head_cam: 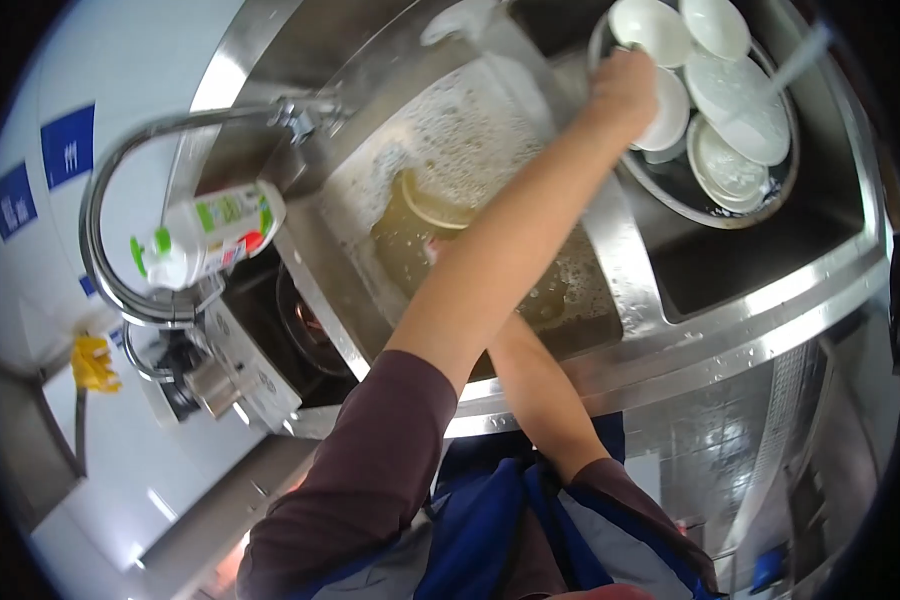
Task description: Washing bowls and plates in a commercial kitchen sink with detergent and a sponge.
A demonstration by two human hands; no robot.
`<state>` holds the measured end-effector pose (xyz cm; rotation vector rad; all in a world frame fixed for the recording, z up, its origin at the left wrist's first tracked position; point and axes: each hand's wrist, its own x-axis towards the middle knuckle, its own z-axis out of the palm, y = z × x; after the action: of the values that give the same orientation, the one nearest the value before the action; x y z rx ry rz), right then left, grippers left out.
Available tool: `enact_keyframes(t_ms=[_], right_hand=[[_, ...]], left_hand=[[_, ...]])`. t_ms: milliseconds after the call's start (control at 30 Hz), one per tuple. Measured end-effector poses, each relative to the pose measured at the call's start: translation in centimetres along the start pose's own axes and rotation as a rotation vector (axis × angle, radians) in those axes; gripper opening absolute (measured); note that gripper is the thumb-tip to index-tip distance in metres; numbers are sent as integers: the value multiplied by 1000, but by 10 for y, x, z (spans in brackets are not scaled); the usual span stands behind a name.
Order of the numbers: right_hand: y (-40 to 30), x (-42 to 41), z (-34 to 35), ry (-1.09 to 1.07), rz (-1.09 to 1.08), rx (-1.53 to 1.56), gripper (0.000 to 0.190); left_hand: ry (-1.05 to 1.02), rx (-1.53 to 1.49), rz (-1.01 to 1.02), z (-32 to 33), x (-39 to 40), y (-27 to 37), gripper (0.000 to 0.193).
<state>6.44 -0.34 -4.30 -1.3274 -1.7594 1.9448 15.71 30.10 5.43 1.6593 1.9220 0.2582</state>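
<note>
My left hand [626, 90] reaches across to the upper right, its fingers closed on the rim of a white bowl [652, 31]. That bowl is over a round metal basin [720, 219] that holds several white bowls and an oval white dish [742, 112]. My right forearm [532, 375] passes beneath the left arm into cloudy, foamy water [472, 127] in the middle sink. The left arm and the water hide most of my right hand. Near it, a yellowish bowl [427, 206] lies partly submerged, and a small pinkish patch shows, too unclear to name.
A white pump bottle [229, 229] with green parts lies by the curved metal faucet [94, 202] at left. A steel divider [630, 262] separates the middle and right sinks. A water stream [791, 64] falls over the basin. A yellow object [94, 364] is at far left.
</note>
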Motion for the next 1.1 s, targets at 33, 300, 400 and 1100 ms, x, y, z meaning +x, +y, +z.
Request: enact_keyframes(t_ms=[33, 300, 400, 1100], right_hand=[[8, 2, -9, -7, -2, 227, 34], [0, 45, -132, -442, 366, -601, 57], [-23, 35, -136, -135, 304, -654, 54], [-20, 60, -115, -283, 176, -719, 50]], left_hand=[[35, 4, 27, -3, -11, 3, 34], [744, -147, 256, -54, -191, -143, 31], [744, 11, -187, -52, -240, -245, 32], [280, 419, -574, 3, -226, -329, 20]])
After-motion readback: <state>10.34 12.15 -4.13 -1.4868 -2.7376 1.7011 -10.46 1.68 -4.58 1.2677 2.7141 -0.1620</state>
